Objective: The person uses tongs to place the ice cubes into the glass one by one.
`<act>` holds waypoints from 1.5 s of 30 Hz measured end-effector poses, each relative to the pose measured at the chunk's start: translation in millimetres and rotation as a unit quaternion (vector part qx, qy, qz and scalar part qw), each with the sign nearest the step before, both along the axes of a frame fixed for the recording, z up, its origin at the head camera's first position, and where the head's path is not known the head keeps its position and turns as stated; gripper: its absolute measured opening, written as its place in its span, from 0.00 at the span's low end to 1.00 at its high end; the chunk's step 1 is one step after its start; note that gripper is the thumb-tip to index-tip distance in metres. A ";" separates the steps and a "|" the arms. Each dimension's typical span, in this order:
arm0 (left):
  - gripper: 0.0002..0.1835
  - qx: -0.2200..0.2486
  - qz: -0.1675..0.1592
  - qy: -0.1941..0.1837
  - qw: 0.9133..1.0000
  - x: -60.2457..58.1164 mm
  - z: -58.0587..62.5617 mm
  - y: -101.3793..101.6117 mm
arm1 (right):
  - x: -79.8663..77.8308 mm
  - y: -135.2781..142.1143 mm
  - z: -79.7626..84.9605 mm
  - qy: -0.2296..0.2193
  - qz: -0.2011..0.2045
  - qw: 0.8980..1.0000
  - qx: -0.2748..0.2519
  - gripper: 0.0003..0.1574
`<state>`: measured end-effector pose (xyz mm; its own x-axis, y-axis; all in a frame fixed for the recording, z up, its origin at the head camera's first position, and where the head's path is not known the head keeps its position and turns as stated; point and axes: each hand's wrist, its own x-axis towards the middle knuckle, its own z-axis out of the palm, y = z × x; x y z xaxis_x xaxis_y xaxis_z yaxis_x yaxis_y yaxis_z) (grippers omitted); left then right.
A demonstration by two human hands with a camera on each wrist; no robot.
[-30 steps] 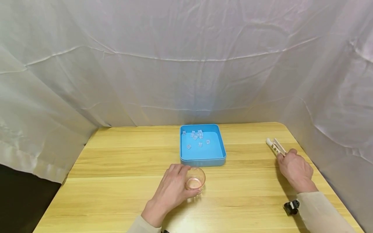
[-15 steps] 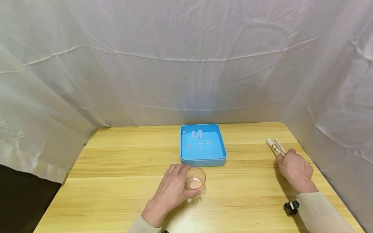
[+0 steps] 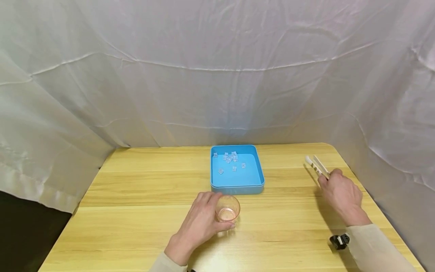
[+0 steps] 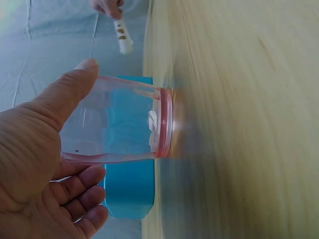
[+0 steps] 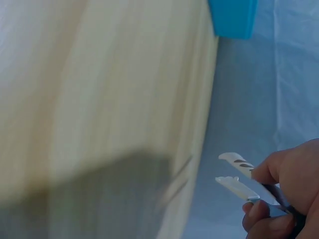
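We see a clear, pinkish cup (image 3: pixel 228 210) upright on the table (image 3: pixel 136 226), and white, brown-spotted tongs (image 3: pixel 313 165) above its right part, tips apart.

Table (image 3: pixel 136 189): light yellow wood finish, grain bands running left to right in head view; far right corner rounded. Glossy patch of reflected light (image 3: pixel 221 260) at near centre of surface. Grey cloth (image 3: pixel 187 102): hung behind far edge and along both sides; long crosswise creases; bluish cast in both wrist views. Dark area (image 3: pixel 27 230): below cloth hem, left of table; contents indistinct.
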<state>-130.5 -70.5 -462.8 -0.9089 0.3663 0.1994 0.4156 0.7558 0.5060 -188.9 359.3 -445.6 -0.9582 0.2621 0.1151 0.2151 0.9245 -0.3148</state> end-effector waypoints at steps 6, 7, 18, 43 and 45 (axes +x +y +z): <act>0.46 0.024 0.004 -0.009 1.000 -0.2 -1.3 -2.5 | -1.0 -24.2 20.3 0.032 0.047 0.998 -0.015 0.31; 0.45 0.027 0.004 -0.008 1.000 -0.3 -1.3 -2.8 | -1.2 -29.5 24.2 0.041 0.057 0.997 -0.015 0.30; 0.42 0.042 0.002 -0.002 0.999 -2.7 -3.8 -2.1 | -9.3 -83.2 48.9 0.049 0.146 0.987 -0.046 0.24; 0.41 0.045 0.009 0.006 0.999 -2.6 -9.3 -1.0 | -29.2 -151.7 25.2 0.129 0.290 0.947 0.052 0.09; 0.41 0.046 0.008 0.011 0.999 -2.7 -9.7 -1.0 | -30.1 -153.5 23.3 0.136 0.295 0.944 0.062 0.10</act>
